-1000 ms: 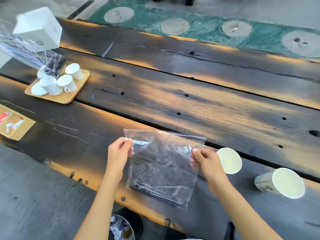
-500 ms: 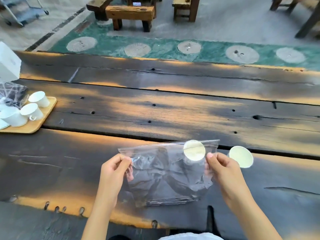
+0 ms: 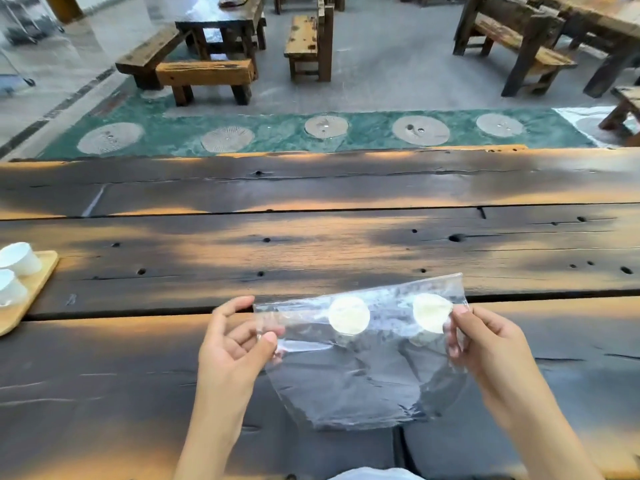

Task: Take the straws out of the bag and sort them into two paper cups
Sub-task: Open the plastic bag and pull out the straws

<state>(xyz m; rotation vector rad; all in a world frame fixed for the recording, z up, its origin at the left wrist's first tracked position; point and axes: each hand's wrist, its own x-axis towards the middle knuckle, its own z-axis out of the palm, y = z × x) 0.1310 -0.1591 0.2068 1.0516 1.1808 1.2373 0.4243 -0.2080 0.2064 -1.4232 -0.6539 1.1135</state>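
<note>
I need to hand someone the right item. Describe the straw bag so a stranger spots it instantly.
Start at the long dark wooden table and go to its near edge, where the left hand and right hand are raised. Stretched between them is the clear plastic bag. It is see-through and crinkled, and two paper cups show through it, unlike the solid white cups at far left.

Both paper cups (image 3: 349,315) only show as pale blurry circles through the bag (image 3: 360,358). Can't make out any straws in there. Tray (image 3: 31,296) left of the bag is cut off.
</note>
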